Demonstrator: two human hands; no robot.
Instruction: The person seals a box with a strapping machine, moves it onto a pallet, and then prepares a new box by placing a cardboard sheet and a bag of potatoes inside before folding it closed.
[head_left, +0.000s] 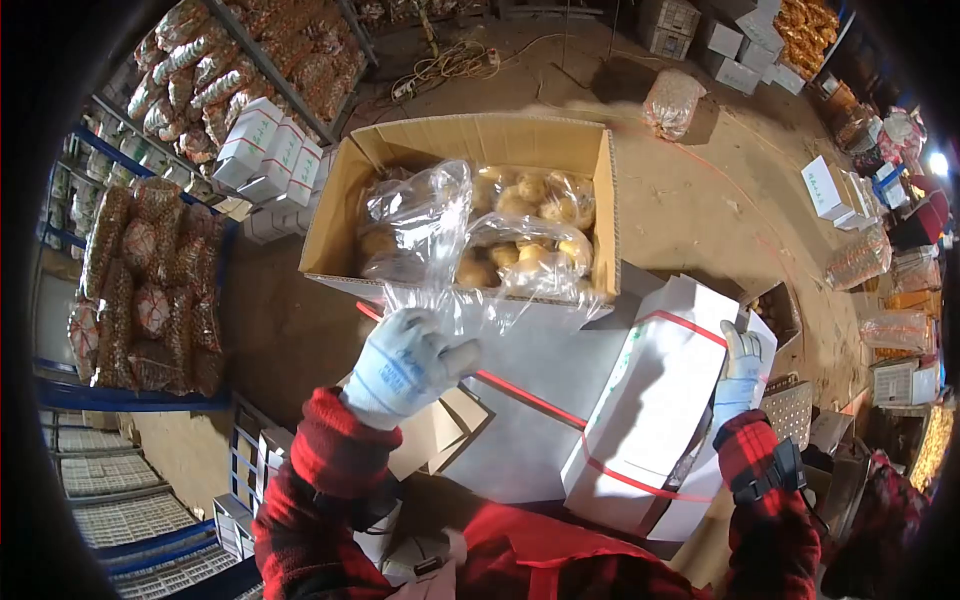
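Note:
My left hand (408,362), in a pale work glove, grips a clear plastic bag (425,225) and lifts it over an open cardboard box (330,210). The box holds bags of round yellowish produce (530,225). My right hand (742,365), also gloved, rests on the upper right edge of a white box with red straps (655,400), which leans tilted at my right. Both sleeves are red and black plaid.
Shelves at the left carry netted sacks (150,290) and stacked white boxes (265,150). More white boxes (828,185) and filled bags (672,100) lie on the dirt floor to the right. A grey flat surface (530,370) sits under the boxes. Cables (445,65) lie beyond.

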